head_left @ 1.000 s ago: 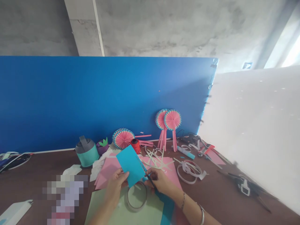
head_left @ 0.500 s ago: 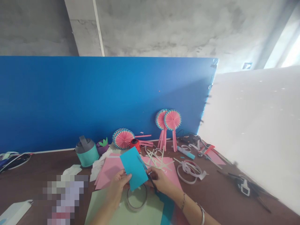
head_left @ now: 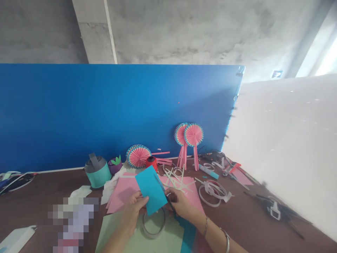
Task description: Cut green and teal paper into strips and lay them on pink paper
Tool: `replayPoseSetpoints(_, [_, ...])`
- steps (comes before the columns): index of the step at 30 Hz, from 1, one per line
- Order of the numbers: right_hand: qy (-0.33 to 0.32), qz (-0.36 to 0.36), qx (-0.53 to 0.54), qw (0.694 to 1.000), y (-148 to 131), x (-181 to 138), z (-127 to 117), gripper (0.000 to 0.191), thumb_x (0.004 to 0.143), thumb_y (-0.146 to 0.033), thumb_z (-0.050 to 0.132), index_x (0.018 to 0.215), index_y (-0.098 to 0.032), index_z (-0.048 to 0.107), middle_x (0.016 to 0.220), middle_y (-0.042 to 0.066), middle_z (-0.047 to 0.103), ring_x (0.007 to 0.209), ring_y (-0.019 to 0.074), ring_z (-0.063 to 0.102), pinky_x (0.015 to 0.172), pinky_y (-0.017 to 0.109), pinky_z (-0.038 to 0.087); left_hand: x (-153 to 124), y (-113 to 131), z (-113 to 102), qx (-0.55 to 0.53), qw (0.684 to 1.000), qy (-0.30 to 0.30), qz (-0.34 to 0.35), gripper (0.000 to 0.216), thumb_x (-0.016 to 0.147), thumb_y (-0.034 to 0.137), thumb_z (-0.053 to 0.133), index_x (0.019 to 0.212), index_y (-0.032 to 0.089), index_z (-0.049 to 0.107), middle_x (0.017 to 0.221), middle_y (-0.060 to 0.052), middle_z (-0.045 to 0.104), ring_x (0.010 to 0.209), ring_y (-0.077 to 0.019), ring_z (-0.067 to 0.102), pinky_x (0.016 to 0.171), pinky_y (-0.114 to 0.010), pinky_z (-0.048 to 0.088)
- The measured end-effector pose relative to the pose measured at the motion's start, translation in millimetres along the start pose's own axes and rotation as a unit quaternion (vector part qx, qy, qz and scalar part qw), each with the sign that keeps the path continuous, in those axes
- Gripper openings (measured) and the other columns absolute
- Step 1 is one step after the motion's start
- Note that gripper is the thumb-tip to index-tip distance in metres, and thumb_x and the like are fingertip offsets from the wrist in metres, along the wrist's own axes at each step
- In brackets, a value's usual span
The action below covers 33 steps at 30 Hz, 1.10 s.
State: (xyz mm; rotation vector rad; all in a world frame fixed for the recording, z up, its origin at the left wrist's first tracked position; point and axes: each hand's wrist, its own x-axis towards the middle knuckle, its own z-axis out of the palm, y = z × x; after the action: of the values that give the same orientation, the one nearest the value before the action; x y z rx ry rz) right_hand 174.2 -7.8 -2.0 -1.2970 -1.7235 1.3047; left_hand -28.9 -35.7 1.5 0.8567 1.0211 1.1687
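My left hand pinches the lower left edge of a blue sheet of paper between thumb and fingers, holding it tilted above the table. My right hand is closed around dark-handled scissors at the right edge of that sheet. The blades lie along this edge and are partly hidden by the paper. Below the sheet, a roll of tape rests on pale green paper. More blue paper lies under my right wrist.
Pink sheets with pale paper strips lie behind my hands. Pleated pink rosettes lean on the blue partition. A teal container stands left; a glue tube, coiled strips and a black tool lie right.
The blue sheet and both hands have shifted very slightly to the right. The scissors' blades show less along the sheet's edge than before. Everything else stays put.
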Motion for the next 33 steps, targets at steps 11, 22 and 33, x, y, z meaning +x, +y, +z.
replayPoseSetpoints(11, [0.003, 0.009, -0.006, 1.000, 0, 1, 0, 0.023, 0.069, -0.016, 0.059, 0.091, -0.021, 0.063, 0.056, -0.004, 0.061, 0.047, 0.0143, 0.056, 0.047, 0.022, 0.035, 3, -4, -3, -0.002, 1.000, -0.007, 0.006, 0.047, 0.064, 0.047, 0.083, 0.097, 0.015, 0.072, 0.087, -0.012, 0.079, 0.079, -0.0274, 0.074, 0.072, -0.036, 0.057])
replayPoseSetpoints(22, [-0.014, -0.010, 0.034, 0.999, 5, 4, 0, 0.025, 0.066, -0.018, 0.053, 0.091, -0.022, 0.057, 0.053, -0.007, 0.054, 0.043, 0.0121, 0.049, 0.040, 0.021, 0.028, -4, 0, 5, 0.013, 0.999, -0.032, -0.018, 0.047, 0.064, 0.046, 0.084, 0.095, 0.013, 0.073, 0.083, -0.012, 0.078, 0.075, -0.0270, 0.073, 0.069, -0.035, 0.056])
replayPoseSetpoints(33, [-0.003, -0.008, 0.001, 1.000, 2, 1, -2, 0.021, 0.070, -0.016, 0.052, 0.089, -0.022, 0.057, 0.057, -0.005, 0.058, 0.041, 0.0105, 0.044, 0.043, 0.022, 0.028, -6, 2, 6, 0.013, 0.999, -0.030, -0.022, 0.045, 0.063, 0.047, 0.084, 0.094, 0.015, 0.072, 0.083, -0.011, 0.078, 0.074, -0.0255, 0.073, 0.066, -0.034, 0.056])
